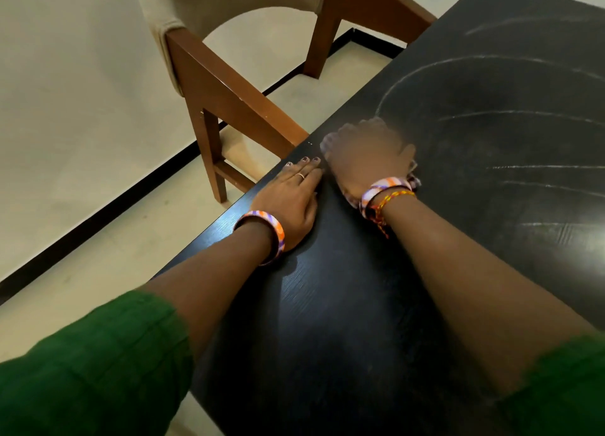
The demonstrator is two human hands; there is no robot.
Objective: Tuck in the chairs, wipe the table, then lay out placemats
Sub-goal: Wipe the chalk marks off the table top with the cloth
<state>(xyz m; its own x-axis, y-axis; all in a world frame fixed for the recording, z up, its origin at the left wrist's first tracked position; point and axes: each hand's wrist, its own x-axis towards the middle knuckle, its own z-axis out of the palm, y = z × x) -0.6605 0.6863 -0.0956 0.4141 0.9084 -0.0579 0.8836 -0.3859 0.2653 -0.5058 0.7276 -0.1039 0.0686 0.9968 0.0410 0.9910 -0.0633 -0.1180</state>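
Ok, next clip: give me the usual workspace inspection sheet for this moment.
Surface: black table, pale curved wipe streaks on its far right part.
Job's things: chair, wood frame, beige back, arms against the table's far-left edge; a cloth pokes out under the right hand; no placemats seen.
Clutter: nothing seen.
Hands: left hand lies flat on the table near its edge, fingers straight; right hand is motion-blurred, on the cloth, grip unclear.
Cables: nothing seen.
Surroundings: pale floor with a black strip; green sleeves, bangles on both wrists.
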